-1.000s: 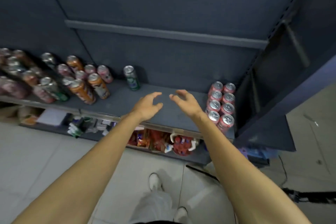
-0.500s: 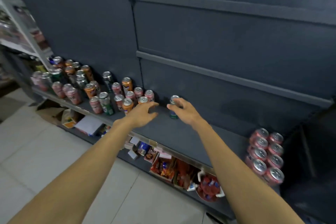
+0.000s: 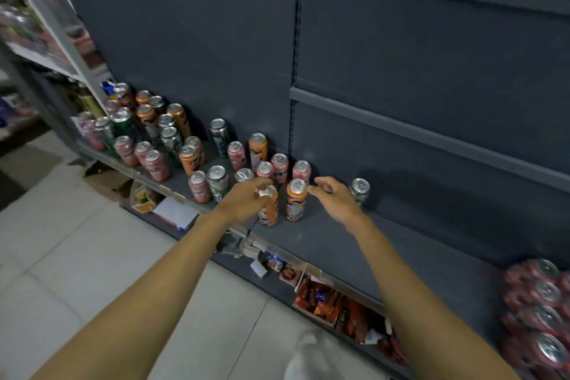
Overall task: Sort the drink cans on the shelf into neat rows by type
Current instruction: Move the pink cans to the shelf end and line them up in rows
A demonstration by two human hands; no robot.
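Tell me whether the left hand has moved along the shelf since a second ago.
Yes. The left hand has gone leftward along the shelf, away from the sorted pink cans at the right end, and now grips the top of an orange can.

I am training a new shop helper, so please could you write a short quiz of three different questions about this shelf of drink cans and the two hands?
1. True or false: the left hand grips the top of an orange can.
2. Which can stands just right of the right hand? A) a green can B) a blue bottle C) a yellow carton
3. Fill in: the tidy block of pink cans stands at the ___ end of the shelf.

Key: 1 true; 2 A; 3 right. The right hand holds nothing; its fingers reach toward a second orange can.
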